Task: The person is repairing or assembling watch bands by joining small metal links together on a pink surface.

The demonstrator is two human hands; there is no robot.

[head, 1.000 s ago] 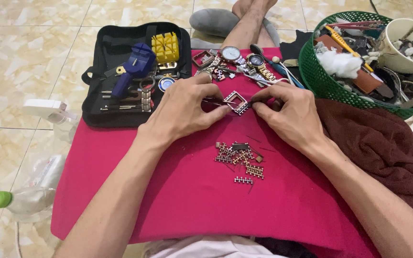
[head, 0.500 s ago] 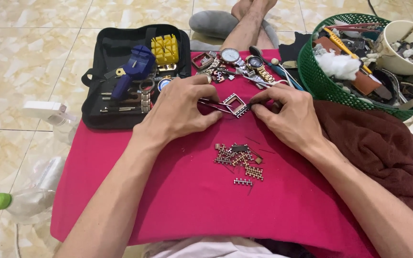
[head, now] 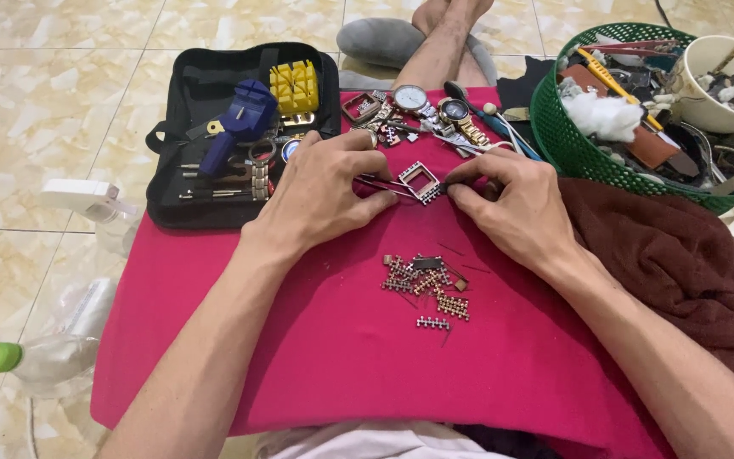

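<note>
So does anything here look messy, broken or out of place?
Yes: loose metal band links lie scattered on the red cloth, apart from any watch. The square watch frame between the left hand and right hand has no band on it. On the floor, a clear bottle lies tipped on its side.

A small square metal watch case [head: 420, 180] — open-centred, tilted — lies flat on the red cloth [head: 316, 340].

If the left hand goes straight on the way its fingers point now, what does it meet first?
The left hand points right, toward the small square metal watch case that its fingertips already pinch; just beyond sit the right hand's fingertips. Depth is hard to judge.
</note>
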